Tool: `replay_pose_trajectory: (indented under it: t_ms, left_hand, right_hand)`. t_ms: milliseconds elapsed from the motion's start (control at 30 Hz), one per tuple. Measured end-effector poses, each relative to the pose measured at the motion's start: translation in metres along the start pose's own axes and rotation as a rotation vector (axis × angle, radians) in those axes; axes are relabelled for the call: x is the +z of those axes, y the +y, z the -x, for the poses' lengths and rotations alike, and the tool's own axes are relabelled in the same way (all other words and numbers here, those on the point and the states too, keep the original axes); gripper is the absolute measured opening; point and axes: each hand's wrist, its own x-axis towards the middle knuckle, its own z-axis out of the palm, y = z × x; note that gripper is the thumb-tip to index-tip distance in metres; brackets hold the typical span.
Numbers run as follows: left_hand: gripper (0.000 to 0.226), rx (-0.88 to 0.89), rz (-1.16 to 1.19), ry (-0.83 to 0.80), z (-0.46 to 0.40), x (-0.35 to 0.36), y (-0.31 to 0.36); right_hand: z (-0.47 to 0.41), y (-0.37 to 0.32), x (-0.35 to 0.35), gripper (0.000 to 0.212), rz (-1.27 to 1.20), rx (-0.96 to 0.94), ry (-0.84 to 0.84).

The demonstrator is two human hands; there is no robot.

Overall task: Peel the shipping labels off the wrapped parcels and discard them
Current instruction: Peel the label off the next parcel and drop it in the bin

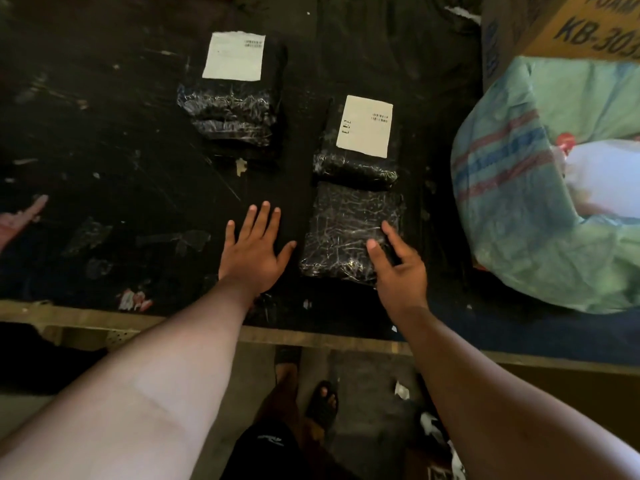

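Observation:
Three black plastic-wrapped parcels lie on a dark table (104, 140). The far left parcel (232, 116) carries a white shipping label (233, 56). The middle parcel (356, 168) carries a white label (364, 126) too. The nearest parcel (339, 233) shows no label on its top. My right hand (398, 268) rests with spread fingers on that parcel's right near corner, holding nothing. My left hand (254, 247) lies flat and open on the table, just left of the same parcel and not touching it.
A large green woven sack (519, 202) stands open at the right with white material inside. A cardboard box (568, 26) sits behind it. Small paper scraps (241, 167) dot the table. The table's wooden front edge (311, 337) runs below my hands; my feet show on the floor.

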Motion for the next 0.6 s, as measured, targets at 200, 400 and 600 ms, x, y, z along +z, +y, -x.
replay_pose_trajectory:
  t_ms: [200, 400, 600]
  left_hand:
    - [0.077, 0.001, 0.000, -0.017, 0.003, -0.001, -0.001]
    - [0.075, 0.017, 0.004, -0.019, 0.003, -0.007, 0.000]
    - [0.051, 0.065, -0.047, -0.035, -0.033, -0.045, 0.003]
  right_hand:
    - [-0.003, -0.003, -0.005, 0.055, 0.145, 0.040, -0.126]
    - [-0.008, -0.017, -0.015, 0.044, 0.314, 0.014, -0.071]
    - [-0.048, -0.048, -0.029, 0.037, 0.418, -0.022, -0.019]
